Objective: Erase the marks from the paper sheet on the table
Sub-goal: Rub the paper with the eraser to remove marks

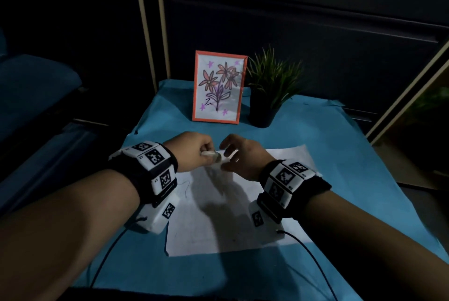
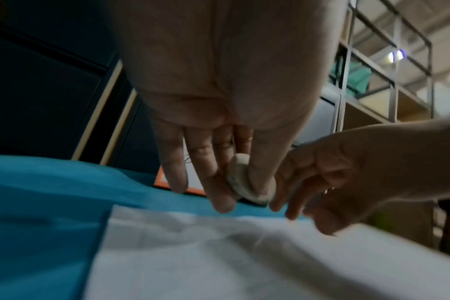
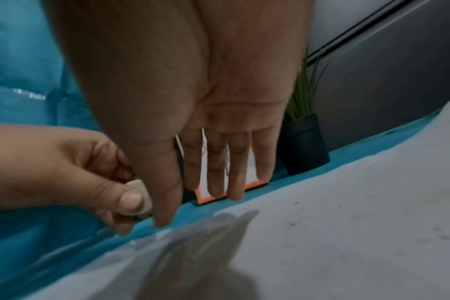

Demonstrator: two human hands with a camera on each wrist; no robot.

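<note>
Closest to you is the white paper sheet, lying flat on the worktop with its blue cover, both your forearms reaching over it and your hands throwing a shadow across the middle. There's a thin pencil squiggle on the sheet's left side, just past your left wristband. Both wrists carry the white marker-tagged bands with cables trailing back toward you. Up above the far edge of the sheet your two hands meet: your left hand is pinching a small whitish eraser between thumb and fingers, and in the left wrist view you can see the eraser clamped under the thumb with the other fingers reaching down, off the paper. Your right hand is right beside it, fingers loose and mostly straight, thumb close against the eraser; honestly can't tell if it's actually touching it or just next to it. Further back, standing at the far end of the worktop, there's an orange-framed flower drawing, and just to its right a small spiky green plant in a black pot. Behind that it's just dark wall panels.
</note>
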